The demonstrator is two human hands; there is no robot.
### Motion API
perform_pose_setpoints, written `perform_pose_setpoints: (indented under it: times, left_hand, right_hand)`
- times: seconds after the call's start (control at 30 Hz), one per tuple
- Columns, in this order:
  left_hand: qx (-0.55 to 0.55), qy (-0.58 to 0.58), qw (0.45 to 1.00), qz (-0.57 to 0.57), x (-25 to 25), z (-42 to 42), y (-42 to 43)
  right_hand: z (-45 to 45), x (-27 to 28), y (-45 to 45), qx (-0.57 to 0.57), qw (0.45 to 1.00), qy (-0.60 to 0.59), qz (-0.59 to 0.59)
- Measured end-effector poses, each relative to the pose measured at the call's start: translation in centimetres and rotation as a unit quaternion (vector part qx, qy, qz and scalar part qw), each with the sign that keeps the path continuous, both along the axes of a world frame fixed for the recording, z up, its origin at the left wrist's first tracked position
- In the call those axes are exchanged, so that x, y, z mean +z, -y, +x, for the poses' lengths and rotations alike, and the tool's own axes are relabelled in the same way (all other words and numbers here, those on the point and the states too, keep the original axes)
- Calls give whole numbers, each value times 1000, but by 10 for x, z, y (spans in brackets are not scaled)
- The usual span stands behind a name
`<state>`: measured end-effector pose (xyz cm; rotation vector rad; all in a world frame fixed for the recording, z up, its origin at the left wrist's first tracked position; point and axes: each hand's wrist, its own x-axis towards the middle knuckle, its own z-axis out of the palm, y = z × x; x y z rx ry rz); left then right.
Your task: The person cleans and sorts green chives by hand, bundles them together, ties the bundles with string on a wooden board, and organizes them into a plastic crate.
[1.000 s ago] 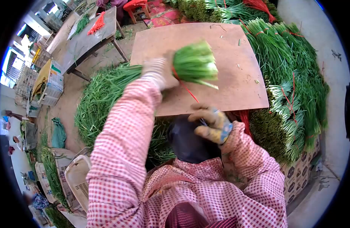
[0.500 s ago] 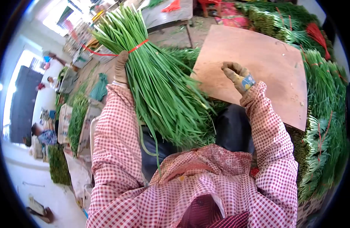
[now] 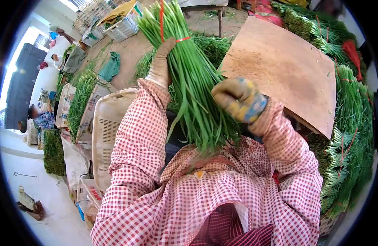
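Near a flat brown wooden counter (image 3: pixel 285 67), a tan-gloved left hand (image 3: pixel 162 61) clasps a long green leafy bundle (image 3: pixel 193 84) beside its thin red tie (image 3: pixel 183 39), I'd guess the surest hold on something light and floppy, while the yellow-and-blue-gloved right hand (image 3: pixel 240 98) half-curls, contents unclear.

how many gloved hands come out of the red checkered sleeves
2: the left hand holds the tied green bunch, partly hidden behind it; the right hand is beside the bunch, near the wooden board.
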<state>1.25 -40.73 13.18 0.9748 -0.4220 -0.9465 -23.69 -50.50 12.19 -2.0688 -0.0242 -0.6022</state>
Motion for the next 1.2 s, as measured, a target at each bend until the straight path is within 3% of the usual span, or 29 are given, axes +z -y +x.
perform_pose_setpoints:
  times: [0.1, 0.3, 0.37, 0.43, 0.5, 0.57, 0.63, 0.8, 0.9, 0.97, 1.03, 1.07, 1.1, 1.17, 1.2]
  left_hand:
    - [33, 32, 999, 14, 8, -23, 0]
    - [73, 43, 996, -23, -3, -33, -3]
    - [154, 185, 970, -37, -8, -35, -3]
    - [151, 174, 973, -27, -2, -43, -8]
    - [150, 213, 963, -69, -5, -45, -10]
    - [145, 211, 965, -62, -5, -47, -14]
    - [143, 245, 956, -71, -8, -49, -17]
    - [142, 220, 964, -48, -12, -60, -20]
    - [162, 193, 967, -40, -23, -56, -17]
    - [175, 175, 969, -24, -24, -48, -15]
    - [210, 163, 964, 7, -23, -40, -16]
    - [224, 172, 959, 3, -23, -35, -18]
    - [238, 179, 955, 0, -25, -33, -20]
    - [260, 197, 945, 10, -15, -44, -21]
    - [270, 216, 938, 15, -14, -49, -20]
  right_hand:
    - [6, 14, -25, -14, 985, -131, -108]
    - [26, -3, -30, -92, 979, -85, -159]
    - [27, -4, -36, -119, 965, -95, -215]
    - [31, -8, -31, -105, 961, -110, -230]
    - [38, -24, -24, -70, 987, -103, -97]
    - [31, -28, -18, -57, 995, -55, -60]
    - [19, -7, -17, -9, 962, -220, 162]
    - [13, -12, -19, 77, 947, -125, 287]
    - [14, -16, -31, 172, 968, -139, 120]
    - [-3, -15, -62, 253, 966, -37, 24]
    - [-17, -34, -63, 351, 895, -272, 45]
    - [-26, -38, -50, 353, 928, -120, -15]
    - [-31, -39, -40, 311, 927, -208, -14]
    - [-40, -1, -31, 126, 925, -298, 199]
    - [-33, 3, -31, 39, 960, -242, 136]
